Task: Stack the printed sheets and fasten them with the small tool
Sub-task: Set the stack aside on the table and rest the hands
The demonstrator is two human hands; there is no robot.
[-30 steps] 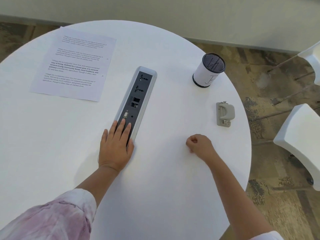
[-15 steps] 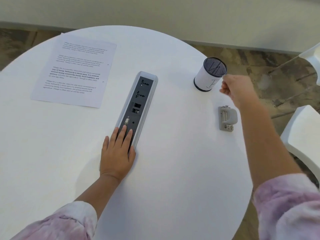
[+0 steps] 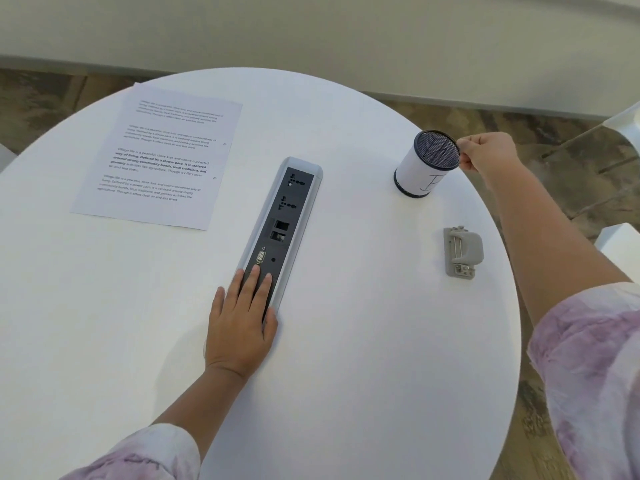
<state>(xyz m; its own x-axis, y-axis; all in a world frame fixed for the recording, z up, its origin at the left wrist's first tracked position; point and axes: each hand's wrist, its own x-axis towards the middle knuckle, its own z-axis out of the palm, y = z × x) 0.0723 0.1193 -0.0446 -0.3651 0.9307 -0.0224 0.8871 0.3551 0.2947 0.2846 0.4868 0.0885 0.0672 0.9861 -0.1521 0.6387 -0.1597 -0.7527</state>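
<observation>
Two hands: my right hand (image 3: 486,155) pinches the rim of the mesh cup (image 3: 427,164), fingers curled tight; my left hand (image 3: 242,323) lies flat, fingers spread on the socket strip (image 3: 282,223). Printed sheets (image 3: 159,157) lie far left on the table (image 3: 346,341); grey tool (image 3: 462,251) sits untouched near the right edge

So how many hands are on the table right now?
2. The left hand lies flat on the near end of the grey socket strip; the right hand touches the rim of the white mesh-lined cup.
</observation>
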